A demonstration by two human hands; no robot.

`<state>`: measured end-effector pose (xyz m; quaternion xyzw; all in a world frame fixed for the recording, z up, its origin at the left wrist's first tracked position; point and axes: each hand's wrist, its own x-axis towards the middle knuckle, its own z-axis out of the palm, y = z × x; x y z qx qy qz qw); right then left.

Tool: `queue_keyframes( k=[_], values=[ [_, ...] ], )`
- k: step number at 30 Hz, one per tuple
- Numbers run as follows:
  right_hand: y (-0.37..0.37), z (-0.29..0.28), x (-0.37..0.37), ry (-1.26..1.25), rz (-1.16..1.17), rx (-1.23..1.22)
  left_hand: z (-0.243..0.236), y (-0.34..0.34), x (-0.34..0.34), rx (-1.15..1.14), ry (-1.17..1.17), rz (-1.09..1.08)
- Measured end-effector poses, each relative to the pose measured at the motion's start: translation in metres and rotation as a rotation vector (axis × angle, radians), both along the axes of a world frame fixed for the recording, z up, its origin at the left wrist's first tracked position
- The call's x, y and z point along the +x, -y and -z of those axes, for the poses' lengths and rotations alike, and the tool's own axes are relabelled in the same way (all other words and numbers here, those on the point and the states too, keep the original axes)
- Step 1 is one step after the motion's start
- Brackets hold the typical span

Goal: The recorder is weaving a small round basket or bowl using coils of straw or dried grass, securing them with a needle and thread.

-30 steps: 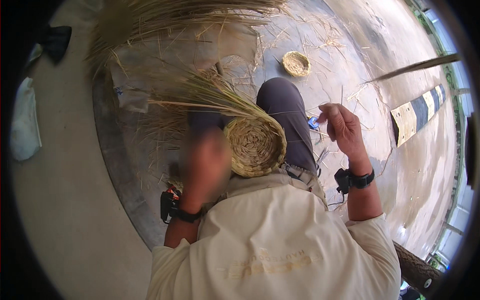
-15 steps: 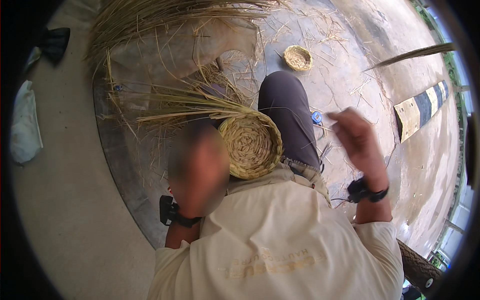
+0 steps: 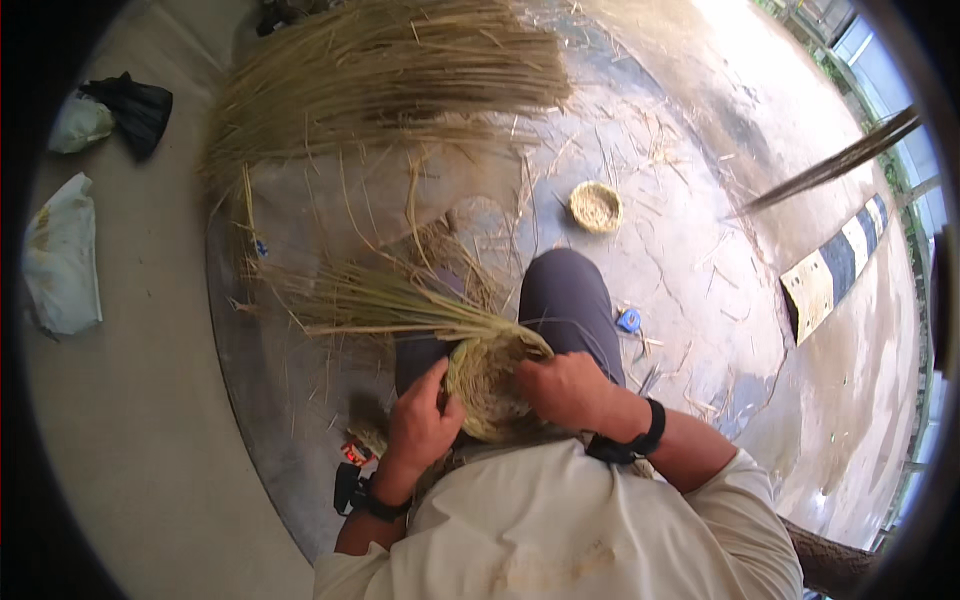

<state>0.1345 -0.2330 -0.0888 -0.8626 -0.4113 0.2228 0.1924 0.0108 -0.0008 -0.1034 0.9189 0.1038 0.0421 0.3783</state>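
Note:
A round, shallow woven straw basket (image 3: 485,380) rests on my lap, tilted. A sheaf of loose greenish straw strands (image 3: 395,305) sticks out from its far rim toward the left. My left hand (image 3: 422,425) grips the basket's left side, thumb and fingers around the rim. Over the right side, my right hand (image 3: 572,392) is closed, its fingers curled onto the rim and into the bowl. The tips of those right fingers are hidden.
A large pile of dry straw (image 3: 400,85) lies beyond my knees. A smaller straw basket (image 3: 596,207) sits on the floor, with a blue round object (image 3: 628,320) nearer my right knee. White (image 3: 62,255) and black bags (image 3: 135,112) lie left; a striped ramp (image 3: 835,270) is at right.
My right hand has come down from the right, where it was raised apart, onto the basket. My left hand now holds the left rim. The view has shifted, showing more of the straw pile.

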Motion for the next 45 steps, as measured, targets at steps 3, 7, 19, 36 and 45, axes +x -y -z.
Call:
queue_keyframes(
  k=[3,7,19,36,45],
  values=[
    [0.003,-0.024,0.010,0.015,-0.005,0.054,-0.004,0.000,0.002,-0.002,-0.011,0.028],
    [0.018,-0.038,0.043,0.137,-0.069,0.338,-0.003,-0.001,0.004,-0.011,0.019,0.040],
    [-0.081,-0.040,0.247,0.689,0.075,0.418,-0.004,-0.002,0.005,0.062,0.018,0.063],
    [-0.108,-0.025,0.268,0.216,0.262,0.034,-0.005,-0.005,0.006,0.033,0.104,0.070],
    [-0.094,-0.026,0.262,0.424,0.287,0.217,0.001,-0.007,0.002,0.011,0.117,0.075]
  ],
)
